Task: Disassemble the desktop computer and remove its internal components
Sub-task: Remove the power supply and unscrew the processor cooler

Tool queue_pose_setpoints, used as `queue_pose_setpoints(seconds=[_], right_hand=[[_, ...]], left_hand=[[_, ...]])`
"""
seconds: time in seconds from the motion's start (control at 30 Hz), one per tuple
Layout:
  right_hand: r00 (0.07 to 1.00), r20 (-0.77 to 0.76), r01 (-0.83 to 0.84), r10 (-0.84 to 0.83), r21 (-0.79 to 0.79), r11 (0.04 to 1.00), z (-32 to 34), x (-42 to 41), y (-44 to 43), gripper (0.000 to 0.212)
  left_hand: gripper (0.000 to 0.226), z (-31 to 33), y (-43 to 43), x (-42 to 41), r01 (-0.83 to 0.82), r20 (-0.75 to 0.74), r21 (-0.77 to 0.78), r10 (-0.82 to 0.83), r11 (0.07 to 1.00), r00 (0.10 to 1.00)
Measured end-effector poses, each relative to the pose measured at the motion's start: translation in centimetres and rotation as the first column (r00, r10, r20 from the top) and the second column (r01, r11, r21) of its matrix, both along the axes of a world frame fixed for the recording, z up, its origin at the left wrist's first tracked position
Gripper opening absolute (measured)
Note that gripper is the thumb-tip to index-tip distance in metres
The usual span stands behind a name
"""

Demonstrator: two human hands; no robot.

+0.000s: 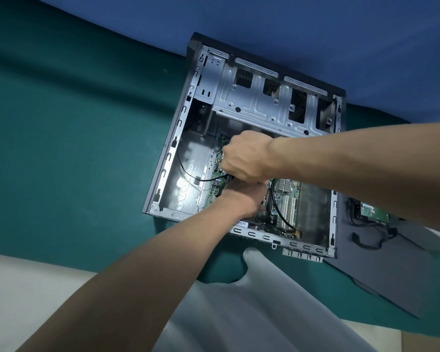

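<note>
Reaching into the open computer case (163, 158), both hands meet over the green motherboard (294, 193). The right hand (247, 156) is on top, curled tight like a fist. It seems to grip the end of a thin black cable (188, 172) that runs off to the left from under it. The left hand (249, 196) sits just below and touches it. Its fingers are hidden, so I cannot tell if it holds anything. The plug lies right under the fist, so the pull would go up. The case lies flat on a green mat (74, 148) by a blue wall (290, 21). A dark side panel (391, 270) lies to the right.
</note>
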State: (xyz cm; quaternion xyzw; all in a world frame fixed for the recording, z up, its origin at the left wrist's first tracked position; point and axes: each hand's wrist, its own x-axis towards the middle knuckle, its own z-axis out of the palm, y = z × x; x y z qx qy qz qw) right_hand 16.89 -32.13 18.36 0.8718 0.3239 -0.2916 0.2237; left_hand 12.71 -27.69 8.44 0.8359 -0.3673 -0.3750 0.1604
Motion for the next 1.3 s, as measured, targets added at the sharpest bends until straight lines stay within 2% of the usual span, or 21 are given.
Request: queue_pose_setpoints(seconds=[0.07,0.17,0.23,0.3,0.37,0.4,0.5,0.57,0.6,0.73,0.83,0.9,1.0,1.1,1.17,1.2,1.3], right_hand=[[0.999,0.006,0.048,-0.049,0.068,0.996,0.0,0.0,-0.3,0.038],[0.954,0.031,0.291,-0.3,0.168,0.942,0.1,0.1,-1.2,0.037],[0.878,0.044,0.455,-0.476,0.231,0.86,0.1,-0.2,-2.2,0.037],[0.769,0.05,0.596,-0.637,0.306,0.743,0.0,-0.9,-3.4,0.028],[0.648,0.046,0.68,-0.76,0.413,0.605,-0.1,-1.9,-5.0,0.015],[0.578,0.018,0.711,-0.816,0.48,0.514,-0.1,-2.5,-5.8,0.016],[0.361,-0.162,0.748,-0.918,0.638,0.181,-0.3,-4.9,-7.9,0.019],[0.261,-0.25,0.745,-0.932,0.666,0.03,-0.8,-6.7,-8.5,0.018],[0.233,-0.266,0.739,-0.935,0.674,-0.007,-1.1,-7.5,-8.7,0.017],[0.185,-0.287,0.705,-0.94,0.705,-0.077,-1.7,-9.7,-9.1,0.019],[0.167,-0.303,0.705,-0.938,0.702,-0.101,-2.1,-10.6,-9.2,0.021],[0.145,-0.338,0.701,-0.93,0.699,-0.145,-2.3,-11.0,-9.2,0.02],[0.137,-0.378,0.701,-0.916,0.69,-0.18,-2.5,-11.3,-8.9,0.016],[0.15,-0.388,0.691,-0.909,0.699,-0.184,-2.7,-11.4,-8.6,0.017],[0.173,-0.404,0.69,-0.898,0.701,-0.183,-2.8,-11.2,-8.4,0.015],[0.191,-0.405,0.698,-0.894,0.697,-0.167,-2.9,-11.1,-8.1,0.014],[0.247,-0.412,0.725,-0.877,0.679,-0.115,-3.1,-10.5,-7.2,0.016]], left_hand=[[0.045,0.5,0.2,0.1,0.106,0.087,0.039,-0.109,0.994,0.99],[0.078,0.5,0.8,0.5,0.18,0.265,0.0,-0.173,0.984,0.949],[0.085,0.1,1.5,1.0,0.212,0.366,-0.071,-0.172,0.975,0.914],[0.08,-0.1,2.6,1.6,0.21,0.388,-0.097,-0.158,0.973,0.908],[0.078,-0.2,3.8,2.2,0.097,0.29,-0.113,-0.061,0.989,0.955],[0.078,-0.2,4.3,2.4,0.018,0.213,-0.115,0.007,0.993,0.977],[0.076,0.1,5.0,3.1,-0.217,0.002,-0.07,0.217,0.974,0.976],[0.072,0.1,5.3,3.7,-0.295,-0.047,-0.056,0.293,0.954,0.955],[0.067,0.2,5.5,4.0,-0.301,-0.029,-0.067,0.3,0.951,0.954],[0.053,0.8,6.7,5.6,-0.32,0.129,-0.139,0.338,0.937,0.932],[0.041,1.5,6.6,6.5,-0.309,0.329,-0.254,0.382,0.917,0.864],[0.037,1.9,5.9,6.6,-0.304,0.396,-0.326,0.422,0.895,0.816],[0.036,1.8,4.7,6.5,-0.358,0.378,-0.294,0.452,0.886,0.808],[0.049,0.8,4.2,7.1,-0.397,0.3,-0.026,0.386,0.917,0.872],[0.061,0.4,4.6,7.4,-0.377,0.197,0.069,0.358,0.924,0.913],[0.064,0.2,4.9,7.3,-0.358,0.194,0.045,0.344,0.932,0.919],[0.066,-0.3,6.2,5.9,-0.257,0.329,-0.105,0.278,0.961,0.903]])
